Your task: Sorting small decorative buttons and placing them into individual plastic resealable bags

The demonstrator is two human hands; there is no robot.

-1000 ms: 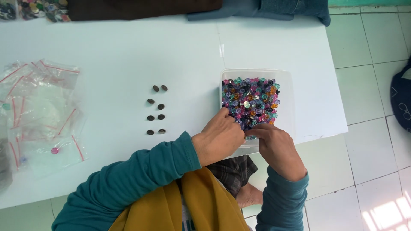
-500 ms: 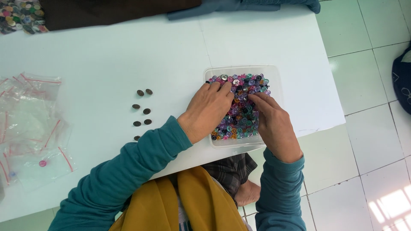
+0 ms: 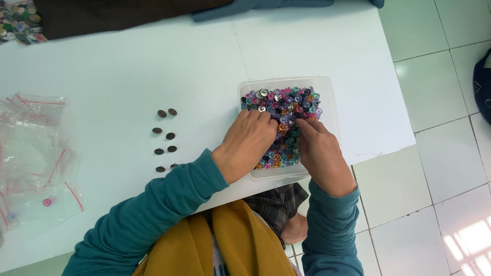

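Observation:
A clear plastic tub (image 3: 330, 102) sits at the near right edge of the white table (image 3: 128, 66); it is full of small round buttons (image 3: 286, 102) in pink, blue, purple, green and metal tones. My left hand (image 3: 249, 143) lies palm down over the tub's left half with its fingertips in the buttons. My right hand (image 3: 319, 156) is beside it, fingers curled down into the pile at the middle. What the fingertips pinch is hidden. Several dark round buttons (image 3: 164, 138) lie in two short columns on the table left of the tub.
Small clear zip bags with red strips (image 3: 36, 153) lie spread at the table's left edge, one holding a pink button. A heap of metal buttons (image 3: 18, 20) and dark cloth (image 3: 128, 13) are at the far edge. Tiled floor (image 3: 440, 153) lies to the right.
Both hands have slid further into the tub, the left one now covering more of the button pile. The view has shifted slightly; the dark buttons on the table have not moved.

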